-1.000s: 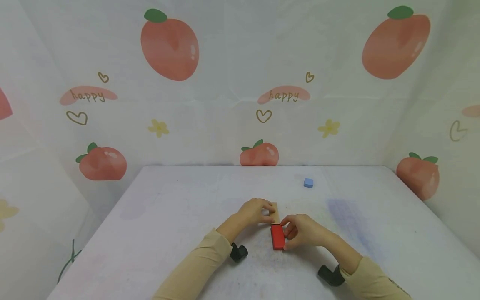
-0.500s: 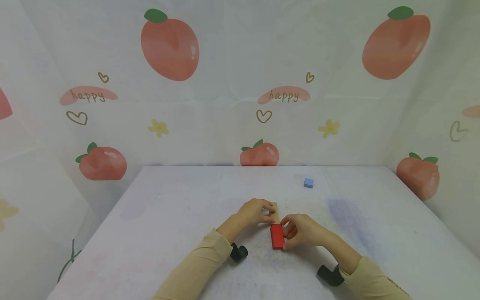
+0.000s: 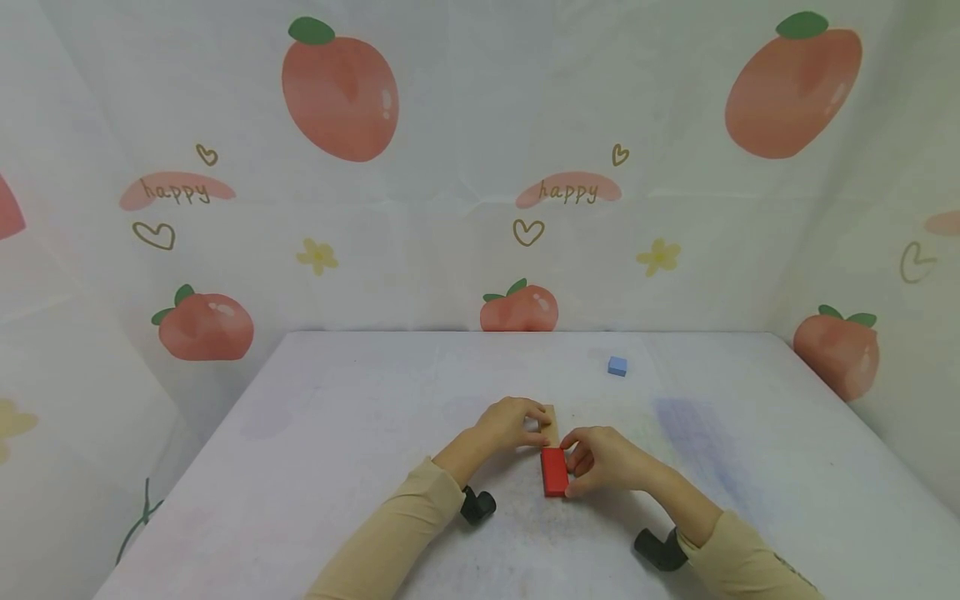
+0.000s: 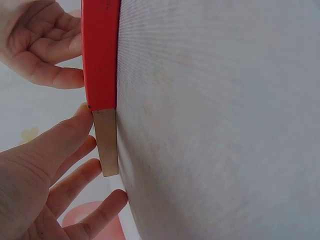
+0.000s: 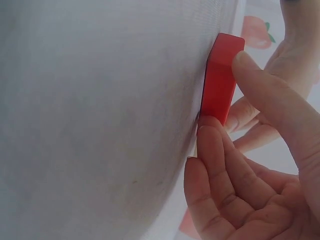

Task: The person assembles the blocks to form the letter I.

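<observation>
In the head view a red rectangular block (image 3: 555,472) lies end to end with a light wooden block (image 3: 550,429), the red one nearer me. My left hand (image 3: 512,422) holds the wooden block from its left side, thumb towards the near end and fingers farther along. Along the right side of the red block, my right hand (image 3: 606,460) holds it between thumb and curled fingers. The left wrist view has the left thumb (image 4: 82,112) at the joint of the two blocks. The right wrist view shows the right thumb (image 5: 245,62) against the red block's near end.
Towards the back right of the white table (image 3: 360,433) sits a small blue block (image 3: 617,367). Black wrist devices show below the left wrist (image 3: 477,505) and the right wrist (image 3: 660,550). A printed cloth (image 3: 450,167) hangs behind the table.
The red block has shifted very slightly forward and left with my right hand, up against the wooden block. My left hand and the wooden block stay in place.
</observation>
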The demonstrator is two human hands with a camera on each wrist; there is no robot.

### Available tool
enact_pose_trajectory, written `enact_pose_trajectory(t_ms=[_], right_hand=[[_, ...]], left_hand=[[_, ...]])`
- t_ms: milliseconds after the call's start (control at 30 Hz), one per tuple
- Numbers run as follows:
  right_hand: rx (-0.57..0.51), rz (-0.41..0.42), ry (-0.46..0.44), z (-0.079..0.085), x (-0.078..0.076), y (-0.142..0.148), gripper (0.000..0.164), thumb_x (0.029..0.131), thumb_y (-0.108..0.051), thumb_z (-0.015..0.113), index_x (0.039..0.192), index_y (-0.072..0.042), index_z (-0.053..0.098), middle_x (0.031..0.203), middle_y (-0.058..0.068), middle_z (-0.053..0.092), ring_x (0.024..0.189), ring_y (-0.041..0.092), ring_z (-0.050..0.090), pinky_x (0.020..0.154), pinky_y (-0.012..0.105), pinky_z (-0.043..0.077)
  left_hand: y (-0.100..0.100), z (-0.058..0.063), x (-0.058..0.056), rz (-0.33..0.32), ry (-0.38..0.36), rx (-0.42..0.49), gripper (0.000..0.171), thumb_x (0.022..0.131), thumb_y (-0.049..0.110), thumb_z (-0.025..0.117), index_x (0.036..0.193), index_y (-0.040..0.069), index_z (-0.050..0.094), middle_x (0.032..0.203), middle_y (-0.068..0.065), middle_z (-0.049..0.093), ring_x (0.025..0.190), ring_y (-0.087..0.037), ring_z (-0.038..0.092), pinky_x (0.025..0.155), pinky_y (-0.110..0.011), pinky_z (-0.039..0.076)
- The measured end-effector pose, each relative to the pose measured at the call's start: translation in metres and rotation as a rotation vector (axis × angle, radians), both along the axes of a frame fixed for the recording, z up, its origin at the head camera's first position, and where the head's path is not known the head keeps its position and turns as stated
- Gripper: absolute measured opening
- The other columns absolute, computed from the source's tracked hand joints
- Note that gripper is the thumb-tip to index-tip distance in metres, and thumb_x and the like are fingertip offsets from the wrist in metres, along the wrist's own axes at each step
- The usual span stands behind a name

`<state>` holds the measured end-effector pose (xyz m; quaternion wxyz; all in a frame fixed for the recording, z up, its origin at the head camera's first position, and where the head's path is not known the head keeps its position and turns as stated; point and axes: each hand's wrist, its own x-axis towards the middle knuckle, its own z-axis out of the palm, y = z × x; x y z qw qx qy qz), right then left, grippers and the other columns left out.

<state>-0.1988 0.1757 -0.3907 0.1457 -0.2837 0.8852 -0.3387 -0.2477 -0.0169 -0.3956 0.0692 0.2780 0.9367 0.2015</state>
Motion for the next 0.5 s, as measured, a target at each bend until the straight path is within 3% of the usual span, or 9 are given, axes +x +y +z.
enact_pose_trajectory(t_ms=[267,500], right_hand=[[0.000,-0.008,-0.020,0.0017,0.0006,0.0000,0.052,0.070,-0.018,0.081,0.108,0.006,0.057,0.080,0.002,0.068,0.069,0.002,0.061,0.066,0.013,0.050],[-0.022,0.006,-0.025,0.0023,0.0009,0.0010,0.052,0.071,-0.018,0.080,0.109,0.007,0.056,0.082,0.004,0.068,0.070,0.003,0.062,0.067,0.014,0.051]], left_hand=[[0.0005,0.0001,-0.0004,0.008,-0.016,-0.012,0.035,0.079,0.031,0.073,0.112,0.019,0.070,0.126,0.002,0.062,0.121,-0.017,0.055,0.101,-0.032,0.044],[-0.0004,0.0004,0.0005,-0.022,0.034,-0.045,0.034,0.081,0.033,0.071,0.111,0.019,0.070,0.124,0.003,0.064,0.118,-0.017,0.057,0.098,-0.030,0.046]])
